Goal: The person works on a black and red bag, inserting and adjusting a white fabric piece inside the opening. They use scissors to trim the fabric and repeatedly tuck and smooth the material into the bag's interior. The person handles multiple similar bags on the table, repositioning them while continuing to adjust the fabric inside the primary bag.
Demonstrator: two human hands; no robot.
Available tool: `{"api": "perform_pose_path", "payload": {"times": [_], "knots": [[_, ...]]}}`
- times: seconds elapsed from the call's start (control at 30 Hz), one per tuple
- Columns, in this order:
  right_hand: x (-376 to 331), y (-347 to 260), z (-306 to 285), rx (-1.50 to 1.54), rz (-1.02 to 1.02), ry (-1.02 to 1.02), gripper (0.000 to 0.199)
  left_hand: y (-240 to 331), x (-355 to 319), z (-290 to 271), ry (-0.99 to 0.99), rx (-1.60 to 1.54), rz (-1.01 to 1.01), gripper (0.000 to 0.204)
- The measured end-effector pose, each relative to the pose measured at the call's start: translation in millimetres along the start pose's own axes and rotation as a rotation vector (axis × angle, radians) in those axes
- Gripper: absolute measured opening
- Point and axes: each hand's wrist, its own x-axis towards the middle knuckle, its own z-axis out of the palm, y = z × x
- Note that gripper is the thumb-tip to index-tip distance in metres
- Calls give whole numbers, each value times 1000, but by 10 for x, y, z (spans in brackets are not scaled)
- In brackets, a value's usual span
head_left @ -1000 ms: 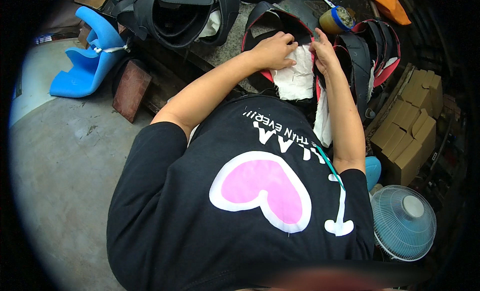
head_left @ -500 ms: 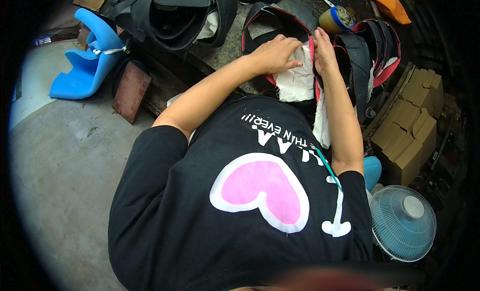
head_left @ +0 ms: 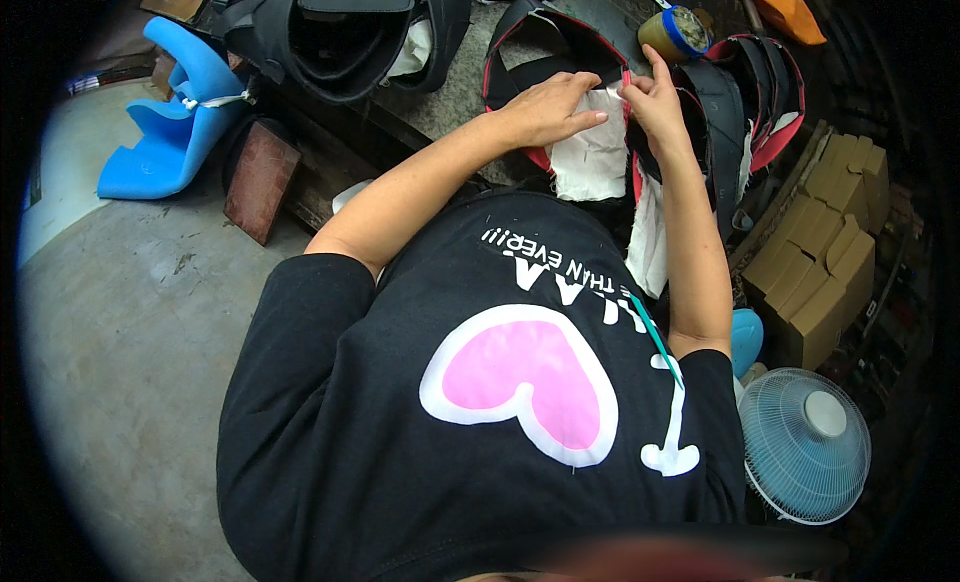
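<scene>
Two hands of mine meet at the black piece in the upper middle of the frame, and the clearest change since half a second ago is in the right hand: its fingers stood together and straight then, while now the index finger points up alone and the others are folded. My left hand stays in nearly the same place. The black piece curves around above and beyond my hands, its white lining hanging below my left hand and its red trim running down between the two. My left hand lies open over the lining, back up, thumb stretched toward the right. My right thumb touches the trim; the folded fingers are partly hidden, so I cannot tell whether they grip it. My left forearm slants up from the left, my right rises almost upright, near a blue-rimmed jar.
</scene>
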Motion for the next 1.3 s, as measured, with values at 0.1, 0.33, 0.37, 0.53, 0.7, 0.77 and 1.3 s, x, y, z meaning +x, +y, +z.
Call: {"api": "perform_pose_path", "payload": {"times": [0.1,0.33,0.37,0.53,0.7,0.77,1.3], "knots": [[-70,-29,-32,-257,-148,121,64,1,-2,29,-40,28,18,60],[-249,-185,-22,-467,-204,149,68,5,5,104,44,177,112,58],[-278,-216,-12,-516,-192,170,69,12,11,107,57,186,128,58],[-387,-339,35,-592,-117,173,76,31,52,98,-22,312,111,59],[-409,-323,80,-613,-123,191,78,-34,68,130,68,203,110,64],[-401,-281,123,-611,-128,206,77,-62,68,149,90,202,120,66],[-319,-228,154,-437,-125,300,78,-80,30,191,52,175,126,67]]}}
